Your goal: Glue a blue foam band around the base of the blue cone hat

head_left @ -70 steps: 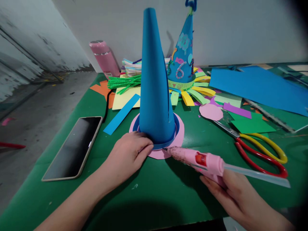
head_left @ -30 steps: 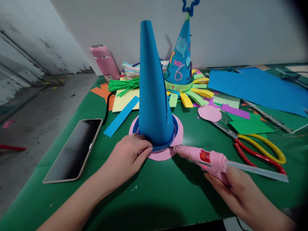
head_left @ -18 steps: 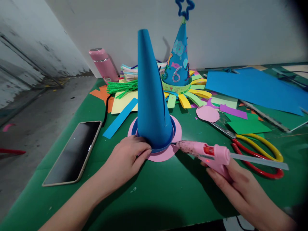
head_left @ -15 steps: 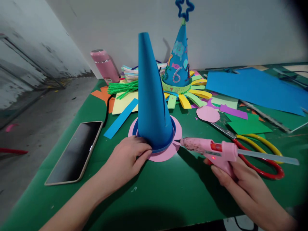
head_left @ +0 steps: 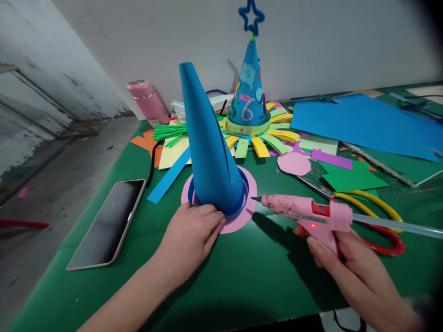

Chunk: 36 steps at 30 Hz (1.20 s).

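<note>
A tall blue paper cone (head_left: 211, 152) leans left on a pink paper disc (head_left: 244, 219), with a blue paper band (head_left: 245, 184) loosely around its foot. At the near side of the foot, my left hand (head_left: 197, 235) has its fingers closed on the lower edge of the cone and band; the exact grip is hidden. My right hand (head_left: 353, 272) is wrapped around the handle of a pink glue gun (head_left: 308, 212), its red light lit. The gun's nozzle points left, just right of the disc. A clear glue stick (head_left: 398, 223) sticks out of its back.
A decorated blue party hat (head_left: 249, 87) stands behind on yellow and green strips. Scissors (head_left: 387, 249) lie under the glue gun. A phone (head_left: 107, 226) is at left, a pink bottle (head_left: 148, 103) and green pipe cleaners (head_left: 169, 132) behind. Blue paper (head_left: 360, 124) lies at back right.
The cone has tipped further left under my left hand. My right hand has drawn the glue gun slightly right, so its nozzle is farther from the band.
</note>
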### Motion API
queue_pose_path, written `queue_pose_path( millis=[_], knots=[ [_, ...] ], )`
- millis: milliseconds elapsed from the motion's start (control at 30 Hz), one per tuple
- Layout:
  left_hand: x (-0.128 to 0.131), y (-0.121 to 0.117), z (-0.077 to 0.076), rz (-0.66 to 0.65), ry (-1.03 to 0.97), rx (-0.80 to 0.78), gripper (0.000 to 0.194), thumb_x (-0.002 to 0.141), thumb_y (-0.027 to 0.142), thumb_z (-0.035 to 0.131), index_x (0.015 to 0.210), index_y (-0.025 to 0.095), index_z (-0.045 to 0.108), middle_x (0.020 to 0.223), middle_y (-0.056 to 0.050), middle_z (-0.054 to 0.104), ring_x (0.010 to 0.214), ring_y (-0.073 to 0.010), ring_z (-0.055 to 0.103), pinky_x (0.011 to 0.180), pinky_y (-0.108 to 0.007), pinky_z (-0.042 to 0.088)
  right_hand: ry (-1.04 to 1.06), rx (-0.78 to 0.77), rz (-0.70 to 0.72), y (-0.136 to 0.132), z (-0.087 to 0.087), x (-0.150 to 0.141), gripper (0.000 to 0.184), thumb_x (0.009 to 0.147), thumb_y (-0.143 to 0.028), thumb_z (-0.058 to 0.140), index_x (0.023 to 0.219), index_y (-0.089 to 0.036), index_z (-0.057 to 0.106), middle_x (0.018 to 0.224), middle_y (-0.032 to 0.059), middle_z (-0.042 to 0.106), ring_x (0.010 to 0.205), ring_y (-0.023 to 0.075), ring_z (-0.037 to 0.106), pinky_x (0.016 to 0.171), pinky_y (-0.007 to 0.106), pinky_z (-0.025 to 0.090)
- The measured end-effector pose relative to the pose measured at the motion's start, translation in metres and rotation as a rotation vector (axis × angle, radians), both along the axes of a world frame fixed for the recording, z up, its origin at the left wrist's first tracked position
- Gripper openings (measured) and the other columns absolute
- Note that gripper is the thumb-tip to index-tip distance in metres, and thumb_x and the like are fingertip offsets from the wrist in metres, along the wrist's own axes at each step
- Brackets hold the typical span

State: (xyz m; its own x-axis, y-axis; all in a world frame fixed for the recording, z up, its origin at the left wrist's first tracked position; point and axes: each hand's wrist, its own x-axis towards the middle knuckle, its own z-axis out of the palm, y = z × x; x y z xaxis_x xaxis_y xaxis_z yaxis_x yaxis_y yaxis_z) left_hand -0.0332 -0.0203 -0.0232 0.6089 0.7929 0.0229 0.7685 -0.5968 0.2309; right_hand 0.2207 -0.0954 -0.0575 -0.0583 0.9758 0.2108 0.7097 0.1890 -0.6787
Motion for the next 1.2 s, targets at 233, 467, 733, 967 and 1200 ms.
queue_pose_path(
  millis=[233, 467, 733, 967, 1200],
  knots=[
    [0.000, 0.002, 0.003, -0.012, 0.022, -0.044, 0.025, 0.084, 0.020, 0.036, 0.078, 0.018, 0.061, 0.074, -0.003, 0.063, 0.066, -0.0162, 0.056, 0.060, -0.030, 0.032, 0.029, 0.010, -0.006, 0.002, -0.001, -0.002, 0.021, 0.084, -0.032, 0.044, 0.099, -0.022, 0.056, 0.070, 0.0009, 0.055, 0.059, 0.0141, 0.053, 0.049, 0.022, 0.044],
    [-0.003, 0.002, -0.007, -0.014, -0.001, -0.024, 0.026, 0.085, 0.021, 0.035, 0.080, 0.019, 0.060, 0.075, -0.002, 0.063, 0.068, -0.0174, 0.056, 0.061, -0.031, 0.033, 0.024, -0.006, 0.004, 0.002, -0.002, -0.001, 0.020, 0.084, -0.031, 0.045, 0.097, -0.022, 0.056, 0.073, 0.0009, 0.058, 0.059, 0.0134, 0.054, 0.049, 0.021, 0.045],
    [-0.005, 0.002, -0.012, -0.041, -0.074, 0.039, 0.023, 0.085, 0.019, 0.036, 0.080, 0.019, 0.060, 0.076, -0.001, 0.063, 0.069, -0.0163, 0.056, 0.065, -0.031, 0.035, 0.007, 0.009, -0.014, 0.000, -0.003, -0.001, 0.020, 0.085, -0.033, 0.043, 0.096, -0.020, 0.055, 0.064, -0.0002, 0.051, 0.054, 0.0139, 0.052, 0.045, 0.022, 0.044],
    [-0.012, 0.005, -0.003, -0.108, -0.058, -0.032, 0.023, 0.084, 0.019, 0.038, 0.081, 0.018, 0.061, 0.077, -0.004, 0.064, 0.072, -0.0178, 0.057, 0.066, -0.031, 0.037, -0.019, 0.044, -0.004, -0.013, -0.005, 0.009, 0.024, 0.084, -0.028, 0.044, 0.107, -0.023, 0.051, 0.064, -0.0018, 0.053, 0.051, 0.0121, 0.054, 0.043, 0.018, 0.046],
    [-0.042, 0.016, 0.010, -0.186, -0.087, -0.146, 0.022, 0.083, 0.021, 0.041, 0.086, 0.020, 0.063, 0.087, -0.005, 0.063, 0.082, -0.0174, 0.055, 0.073, -0.030, 0.039, -0.036, 0.061, -0.008, -0.029, -0.013, 0.016, 0.020, 0.083, -0.026, 0.047, 0.101, -0.024, 0.053, 0.059, -0.0029, 0.053, 0.047, 0.0124, 0.054, 0.041, 0.018, 0.047]
  ],
)
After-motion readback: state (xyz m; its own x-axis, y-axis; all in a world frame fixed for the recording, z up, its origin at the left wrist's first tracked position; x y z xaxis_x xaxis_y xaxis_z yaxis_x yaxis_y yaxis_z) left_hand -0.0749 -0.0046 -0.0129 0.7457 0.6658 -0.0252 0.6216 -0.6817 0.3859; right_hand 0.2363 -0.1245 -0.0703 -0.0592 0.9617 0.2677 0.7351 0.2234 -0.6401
